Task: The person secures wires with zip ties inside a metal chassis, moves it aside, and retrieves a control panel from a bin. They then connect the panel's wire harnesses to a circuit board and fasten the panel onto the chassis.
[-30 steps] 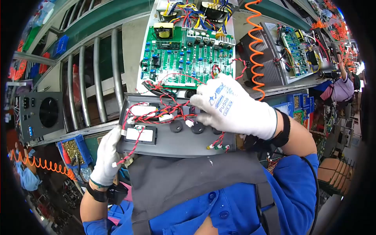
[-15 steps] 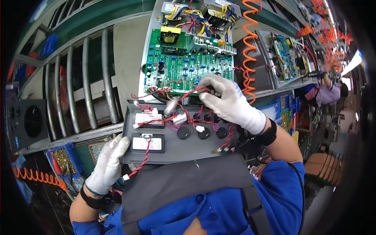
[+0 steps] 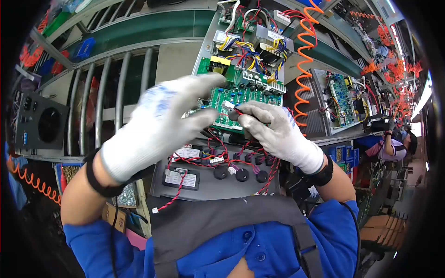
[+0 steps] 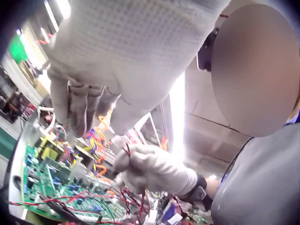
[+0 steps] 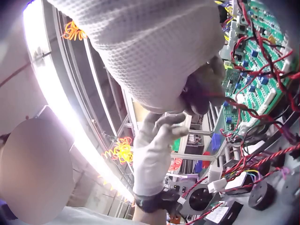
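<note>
My gloved right hand (image 3: 269,129) pinches a twisted red-and-black wire with a white plug (image 3: 228,105) at its end, held up over the green circuit board (image 3: 245,96). The gloved left hand (image 3: 162,123) is raised across from it, fingers stretched out and thumb apart, with nothing in its grasp. In the left wrist view, the right hand (image 4: 150,168) holds the wire just beyond the left fingers. Below both hands lies a grey panel (image 3: 213,189) with black knobs (image 3: 242,174), white-labelled modules (image 3: 185,178) and several loose red-and-black wires.
Transformers (image 3: 273,46) with coloured wires sit behind the board. An orange coiled hose (image 3: 301,76) hangs to its right, near another opened unit (image 3: 343,99). Metal rollers (image 3: 104,97) and a housing with a fan (image 3: 41,123) are at left. Another person (image 3: 391,148) is at far right.
My left hand has left the panel's left edge and risen up and right over the board. The right hand has brought up a wire's white plug from among the panel's wires.
</note>
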{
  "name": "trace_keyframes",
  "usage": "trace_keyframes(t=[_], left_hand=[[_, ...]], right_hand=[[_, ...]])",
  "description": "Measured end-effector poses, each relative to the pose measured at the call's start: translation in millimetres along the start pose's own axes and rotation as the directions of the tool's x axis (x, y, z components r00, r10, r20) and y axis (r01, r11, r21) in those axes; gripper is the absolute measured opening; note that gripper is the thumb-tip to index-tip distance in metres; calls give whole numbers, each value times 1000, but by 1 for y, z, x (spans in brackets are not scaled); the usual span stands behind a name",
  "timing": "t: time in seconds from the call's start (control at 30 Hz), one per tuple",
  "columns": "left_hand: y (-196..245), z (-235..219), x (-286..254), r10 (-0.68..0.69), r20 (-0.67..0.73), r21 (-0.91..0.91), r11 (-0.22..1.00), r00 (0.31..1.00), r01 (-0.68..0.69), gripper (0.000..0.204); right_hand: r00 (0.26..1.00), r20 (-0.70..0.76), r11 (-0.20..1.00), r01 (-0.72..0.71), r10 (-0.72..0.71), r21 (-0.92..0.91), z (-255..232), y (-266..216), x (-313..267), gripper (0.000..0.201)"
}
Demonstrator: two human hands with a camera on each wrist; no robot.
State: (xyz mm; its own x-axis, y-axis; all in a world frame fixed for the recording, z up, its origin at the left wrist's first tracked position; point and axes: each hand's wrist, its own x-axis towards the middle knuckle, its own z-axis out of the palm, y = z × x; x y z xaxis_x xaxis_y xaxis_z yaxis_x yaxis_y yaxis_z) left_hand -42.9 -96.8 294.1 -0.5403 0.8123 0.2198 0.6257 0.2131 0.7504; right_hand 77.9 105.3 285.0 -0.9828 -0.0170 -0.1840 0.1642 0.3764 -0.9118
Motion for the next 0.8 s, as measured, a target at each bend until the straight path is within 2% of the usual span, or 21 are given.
trace_keyframes(t=[0.03, 0.07, 0.1, 0.13, 0.17, 0.23, 0.27, 0.3, 0.33, 0.37, 0.4, 0.43, 0.47, 0.5, 0.57, 0.6, 0.63, 0.7, 0.73, 0.77, 0.8], left_hand=[[1, 5, 12, 108, 64, 67, 991, 992, -112, 33], [5, 7, 18, -82, 154, -42, 995, 985, 90, 27], [12, 8, 23, -254, 270, -128, 946, 929, 296, 22], [3, 17, 27, -293, 278, -269, 891, 915, 367, 19], [-4, 23, 30, -301, 338, -489, 753, 892, 440, 19], [-9, 27, 28, -261, 307, -321, 877, 915, 358, 18], [-8, 27, 25, -160, 263, -245, 943, 951, 226, 19], [-8, 27, 21, -50, 224, -165, 982, 973, 89, 21], [-7, 21, 18, 29, 201, -4, 1000, 979, -29, 27], [-17, 17, 13, 25, 110, 59, 998, 994, -31, 30], [-23, 1, 3, -174, 117, -9, 984, 978, 176, 39], [-35, -14, -7, -89, 86, 132, 988, 992, 77, 46], [-55, -24, -25, 34, 105, 431, 899, 994, -76, 54], [-77, -27, -47, 71, 211, 533, 828, 975, -176, 66], [-66, -16, -84, -85, 305, 509, 856, 949, -87, 81], [-66, -5, -98, -72, 320, 478, 873, 945, -96, 84], [-65, 5, -107, -58, 330, 446, 889, 942, -102, 86], [-61, 15, -112, -100, 303, 488, 871, 948, -64, 78], [-67, 19, -116, -91, 269, 503, 863, 959, -59, 73], [-71, 24, -118, -79, 234, 518, 853, 969, -55, 68], [-71, 28, -120, -48, 181, 529, 847, 982, -56, 63]], right_hand=[[1000, -16, 1000, -3, 2, -5, 3, -1, 1, 27], [983, -121, 981, 116, -136, -158, 6, 2, 3, 25], [940, -201, 926, 202, -275, -320, 8, 3, 3, 24], [905, -267, 898, 216, -331, -382, 9, 2, 3, 24], [901, -296, 897, 183, -316, -402, 10, 0, 1, 24], [830, -331, 843, 271, -450, -465, 14, 9, -1, 21], [828, -343, 845, 259, -444, -468, 15, 8, -3, 21], [881, -357, 934, 213, -311, -287, 15, 6, -6, 20], [924, -341, 984, 150, -175, -96, 14, 6, -9, 19], [924, -344, 985, 139, -166, -102, 6, 9, -9, 19], [912, -343, 945, 119, -225, -303, -5, 16, -9, 18], [901, -328, 867, 94, -283, -490, -16, 22, -9, 17], [917, -264, 712, 30, -298, -702, -26, 28, -8, 15], [915, -270, 712, 26, -299, -702, -30, 32, -7, 15], [941, -29, 407, 118, -337, -906, -33, 38, -5, 14], [962, 39, 426, 156, -271, -891, -36, 32, 3, 16], [961, 49, 425, 166, -274, -890, -36, 29, 12, 16], [954, 81, 573, 240, -289, -784, -30, 23, 31, 18], [978, 60, 630, 175, -200, -757, -24, 12, 39, 18], [981, 49, 675, 165, -188, -719, -19, 18, 45, 18], [991, 72, 631, 127, -112, -765, -18, 23, 45, 18]])
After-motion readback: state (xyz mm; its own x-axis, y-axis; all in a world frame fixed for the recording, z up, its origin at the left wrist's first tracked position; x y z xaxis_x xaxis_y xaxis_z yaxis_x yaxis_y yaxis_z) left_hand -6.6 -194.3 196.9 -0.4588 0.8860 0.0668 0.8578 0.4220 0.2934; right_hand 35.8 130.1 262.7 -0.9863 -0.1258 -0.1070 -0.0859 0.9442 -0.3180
